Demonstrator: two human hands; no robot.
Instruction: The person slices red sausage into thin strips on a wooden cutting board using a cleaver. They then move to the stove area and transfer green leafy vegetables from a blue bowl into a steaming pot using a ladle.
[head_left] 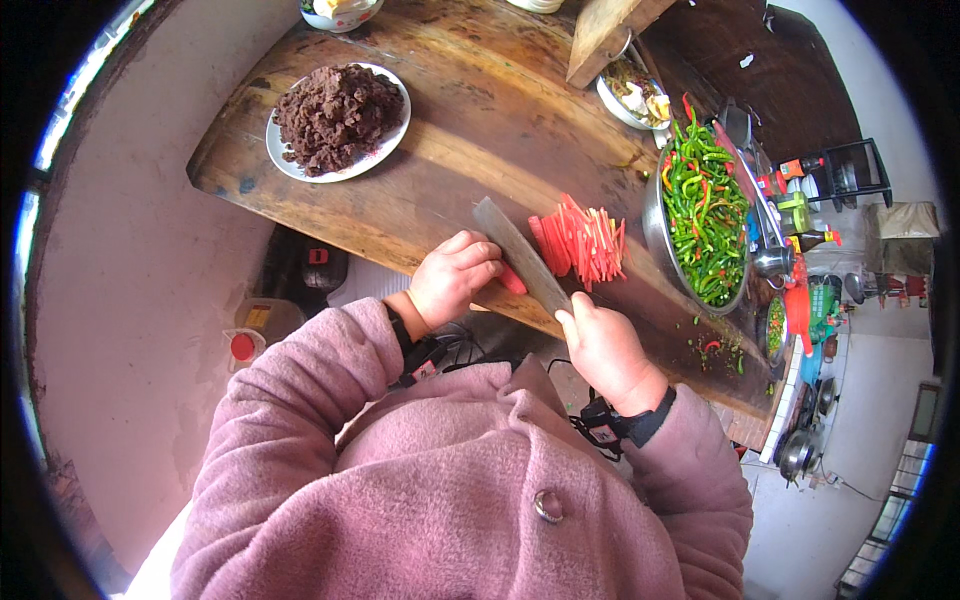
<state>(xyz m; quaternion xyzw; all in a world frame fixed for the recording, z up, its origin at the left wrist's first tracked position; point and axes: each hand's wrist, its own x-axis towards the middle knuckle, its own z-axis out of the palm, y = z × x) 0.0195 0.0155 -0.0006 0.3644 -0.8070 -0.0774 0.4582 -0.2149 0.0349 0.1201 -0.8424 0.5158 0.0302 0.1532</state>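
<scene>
My right hand (pixel 608 350) is closed around the handle end of a cleaver (pixel 522 252), its broad grey blade slanting up and to the left. The curled fingers of my left hand (pixel 455 278) press a red food piece (pixel 511 280) against the table, close to the blade's left side. Only a small end of that piece shows, and its kind is unclear. Just right of the blade lies a fanned heap of thin red strips (pixel 582 240), some with paler faces. The blade's lower edge is hard to see.
The wooden table (pixel 470 120) holds a white plate (pixel 398 128) of dark brown crumbly food. On the right stands a metal basin (pixel 655 235) of green and red chillies. A bowl (pixel 622 108) sits beneath a wooden beam (pixel 610 38). Chilli scraps (pixel 712 348) lie near the right edge.
</scene>
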